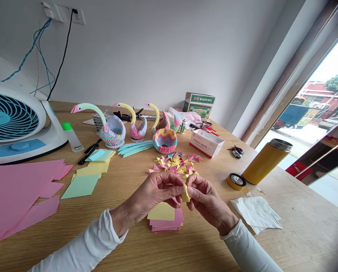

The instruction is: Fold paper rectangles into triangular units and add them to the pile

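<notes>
Pinching a small folded piece of yellow paper (186, 194).
The left hand (162, 189) and the right hand (207, 194) each have a narrow thumb-and-finger grip on it, above the tabletop (123, 249), near a stack of pink and yellow sheets (165, 217) and a scatter of small folded triangles (173, 168).

folded paper (186, 193) is a soft yellow; stack (165, 225) is pink, top sheet (161, 212) pale yellow; triangles (174, 162) are a pink and yellow jumble, few blue ones too; big swan (112, 136) is kinda speckled lilac, pink and blue with a mint green neck (93, 107); bottle (262, 164) is mustard yellow; fan (52, 130) is white and blue; sleeves (85, 241) plain white
</notes>
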Tool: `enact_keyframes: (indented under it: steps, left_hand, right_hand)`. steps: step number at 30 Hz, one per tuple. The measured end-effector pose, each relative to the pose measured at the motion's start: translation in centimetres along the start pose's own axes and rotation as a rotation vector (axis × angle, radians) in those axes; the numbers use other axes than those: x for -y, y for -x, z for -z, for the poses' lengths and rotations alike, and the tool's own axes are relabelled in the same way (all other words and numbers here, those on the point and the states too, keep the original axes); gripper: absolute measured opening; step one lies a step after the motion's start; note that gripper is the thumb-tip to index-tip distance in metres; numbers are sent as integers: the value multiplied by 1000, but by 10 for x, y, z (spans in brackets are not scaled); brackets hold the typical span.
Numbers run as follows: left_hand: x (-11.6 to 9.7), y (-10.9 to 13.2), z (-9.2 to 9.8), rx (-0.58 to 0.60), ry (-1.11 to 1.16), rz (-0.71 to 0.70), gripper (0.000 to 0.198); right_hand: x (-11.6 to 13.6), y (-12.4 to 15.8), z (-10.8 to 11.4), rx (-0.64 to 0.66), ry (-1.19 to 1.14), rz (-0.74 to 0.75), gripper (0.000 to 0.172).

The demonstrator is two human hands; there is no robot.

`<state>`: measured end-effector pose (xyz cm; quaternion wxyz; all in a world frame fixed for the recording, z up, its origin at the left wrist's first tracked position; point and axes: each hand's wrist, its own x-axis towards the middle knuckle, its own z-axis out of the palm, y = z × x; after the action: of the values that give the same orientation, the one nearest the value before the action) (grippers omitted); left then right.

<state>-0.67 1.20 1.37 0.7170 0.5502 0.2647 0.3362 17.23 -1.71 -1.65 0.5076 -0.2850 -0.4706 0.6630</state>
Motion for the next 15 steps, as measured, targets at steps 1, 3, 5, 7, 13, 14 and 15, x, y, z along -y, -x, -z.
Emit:
enact_keyframes:
  steps: [1,3,5,7,13,14,15]
  left_hand:
    - [0,0,0,8,13,6,28]
    - [1,0,-1,10,35,20,30]
    - [1,0,-2,-1,75,32,30]
    - [2,0,-2,-17,137,42,31]
    - [10,-2,-2,-113,267,4,28]
    - [11,-3,-3,-128,275,-11,27]
    - [12,-3,-4,-141,277,-28,27]
  right_hand:
    - [-1,0,-1,3,-22,-16,24]
    - [-2,0,-2,16,-69,-36,26]
    - [-4,-1,-4,34,-104,-31,26]
    - [-6,-1,-6,38,-115,-9,23]
    - [-15,-3,-12,-57,-41,76,22]
    - [-16,-3,-13,-78,-22,84,23]
    - [-17,-3,-14,-95,-1,95,26]
